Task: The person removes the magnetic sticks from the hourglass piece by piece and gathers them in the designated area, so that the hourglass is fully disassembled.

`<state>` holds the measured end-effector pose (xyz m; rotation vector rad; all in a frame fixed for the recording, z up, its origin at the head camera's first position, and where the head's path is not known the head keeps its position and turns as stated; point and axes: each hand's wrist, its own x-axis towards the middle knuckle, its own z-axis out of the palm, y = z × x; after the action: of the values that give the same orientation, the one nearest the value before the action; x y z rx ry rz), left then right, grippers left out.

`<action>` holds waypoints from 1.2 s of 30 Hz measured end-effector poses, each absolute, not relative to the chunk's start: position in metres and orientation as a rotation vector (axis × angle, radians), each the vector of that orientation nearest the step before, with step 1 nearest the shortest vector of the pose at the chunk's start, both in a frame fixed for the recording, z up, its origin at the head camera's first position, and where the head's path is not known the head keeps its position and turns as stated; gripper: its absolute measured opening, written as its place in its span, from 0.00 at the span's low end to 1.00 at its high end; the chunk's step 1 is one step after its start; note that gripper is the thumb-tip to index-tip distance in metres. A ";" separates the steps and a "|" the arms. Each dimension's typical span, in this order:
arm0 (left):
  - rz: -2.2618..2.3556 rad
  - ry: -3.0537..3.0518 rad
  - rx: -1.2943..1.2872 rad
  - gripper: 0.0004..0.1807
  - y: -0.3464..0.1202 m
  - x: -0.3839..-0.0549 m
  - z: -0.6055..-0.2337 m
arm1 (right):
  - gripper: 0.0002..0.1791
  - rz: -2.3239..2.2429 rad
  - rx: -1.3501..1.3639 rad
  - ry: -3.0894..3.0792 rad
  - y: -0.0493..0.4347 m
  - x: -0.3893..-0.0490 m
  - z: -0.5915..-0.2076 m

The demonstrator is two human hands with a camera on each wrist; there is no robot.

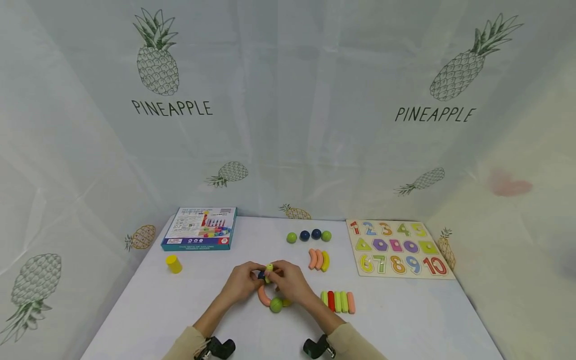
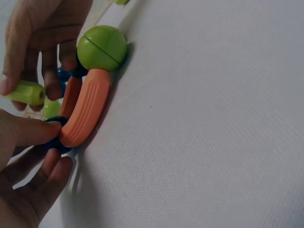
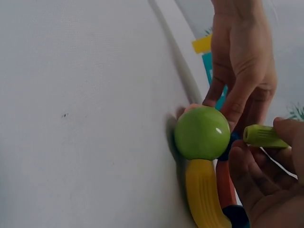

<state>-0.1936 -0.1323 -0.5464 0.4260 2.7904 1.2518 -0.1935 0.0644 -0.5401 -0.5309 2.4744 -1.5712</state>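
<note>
My left hand (image 1: 241, 283) pinches a dark blue ball (image 2: 64, 148) between thumb and fingers. Joined to that ball is a curved orange rod (image 2: 89, 109), which runs to a green ball (image 1: 276, 305). A curved yellow rod (image 3: 205, 192) leads on from the green ball, and another curved orange-red rod (image 3: 226, 183) stands behind, so the pieces form a ring. In my right hand (image 1: 291, 281) I hold a short straight yellow-green rod (image 3: 263, 136) by its sides, its hollow end facing the left hand. That rod is apart from the blue ball.
Behind the hands lie several green and blue balls (image 1: 304, 235) and curved rods (image 1: 319, 259). Straight rods (image 1: 338, 302) line up beside the right forearm. A toy box (image 1: 199, 229) and yellow cylinder (image 1: 173, 264) are at left, a number puzzle board (image 1: 400, 249) at right.
</note>
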 end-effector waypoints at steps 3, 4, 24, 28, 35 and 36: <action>1.267 2.760 0.398 0.17 -0.132 -0.192 -0.546 | 0.13 -1.576 -0.509 2.472 0.071 -0.193 -0.538; 1.269 2.752 0.388 0.17 -0.132 -0.192 -0.546 | 0.13 -1.568 -0.509 2.481 0.075 -0.193 -0.537; 1.245 2.768 0.324 0.17 -0.132 -0.195 -0.546 | 0.21 -1.313 -0.143 2.571 0.271 -0.169 -0.513; 1.242 2.779 0.328 0.16 -0.131 -0.196 -0.545 | 0.17 -1.189 -0.068 2.560 0.290 -0.159 -0.521; 1.236 2.762 0.332 0.17 -0.131 -0.196 -0.547 | 0.17 -1.077 -0.033 2.590 0.291 -0.152 -0.533; 1.236 2.759 0.336 0.17 -0.131 -0.196 -0.547 | 0.18 -1.080 -0.030 2.593 0.290 -0.152 -0.534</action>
<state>-0.1962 -0.1309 -0.5473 0.3356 2.7588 1.2358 -0.1523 0.2897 -0.5336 -0.0304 2.5931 -1.0800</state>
